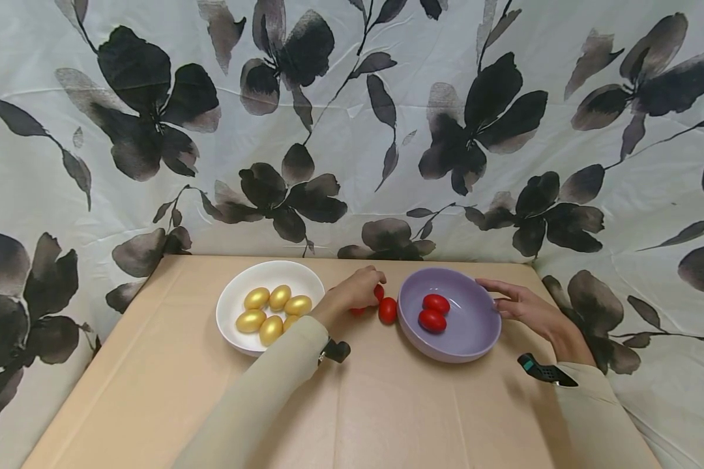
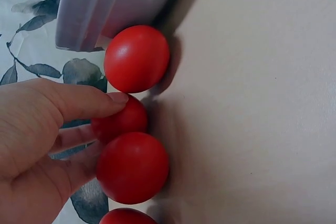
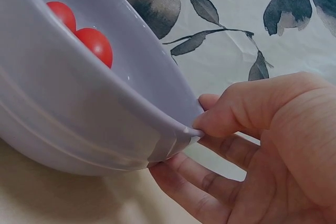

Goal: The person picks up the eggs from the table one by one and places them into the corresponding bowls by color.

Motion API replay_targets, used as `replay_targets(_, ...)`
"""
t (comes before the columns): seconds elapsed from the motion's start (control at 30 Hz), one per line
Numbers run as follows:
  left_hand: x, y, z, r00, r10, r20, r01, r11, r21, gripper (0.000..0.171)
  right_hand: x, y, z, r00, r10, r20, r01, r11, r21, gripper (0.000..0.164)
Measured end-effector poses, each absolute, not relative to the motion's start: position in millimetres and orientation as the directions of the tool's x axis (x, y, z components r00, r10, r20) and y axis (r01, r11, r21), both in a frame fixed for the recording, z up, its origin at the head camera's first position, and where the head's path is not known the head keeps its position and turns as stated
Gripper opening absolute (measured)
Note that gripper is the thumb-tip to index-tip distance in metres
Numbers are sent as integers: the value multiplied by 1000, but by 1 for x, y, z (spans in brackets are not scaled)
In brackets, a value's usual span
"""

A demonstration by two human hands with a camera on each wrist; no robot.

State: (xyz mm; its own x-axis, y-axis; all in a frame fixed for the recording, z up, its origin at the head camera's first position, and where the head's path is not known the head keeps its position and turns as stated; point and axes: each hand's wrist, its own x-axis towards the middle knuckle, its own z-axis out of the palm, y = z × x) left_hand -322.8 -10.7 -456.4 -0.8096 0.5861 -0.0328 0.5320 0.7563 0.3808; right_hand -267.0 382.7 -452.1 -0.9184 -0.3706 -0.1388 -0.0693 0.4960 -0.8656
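My left hand (image 1: 352, 291) reaches between the two bowls, its thumb and fingers about a red egg (image 2: 119, 119) that they pinch. Close beside that egg on the table are another red egg (image 2: 137, 59), right by the purple bowl, and a further red egg (image 2: 133, 169); one more shows partly at the lower frame edge. With thumb and fingers, my right hand (image 1: 530, 314) grips the right rim of the purple bowl (image 1: 410, 339). Inside this bowl lie two red eggs (image 1: 433, 320).
To the left stands a white bowl (image 1: 227, 306) holding several golden eggs (image 1: 271, 329), with my left forearm crossing in front of its right side. Both bowls are on a tan table (image 1: 399, 410). A white cloth with dark flowers (image 1: 381, 163) hangs behind the table.
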Motion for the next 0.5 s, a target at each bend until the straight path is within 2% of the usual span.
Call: replay_targets(0.5,-314,-13,-453,-821,564,-88,484,769,418,44,-251,377,-450,-928,-343,-145,-48,496,-867,58)
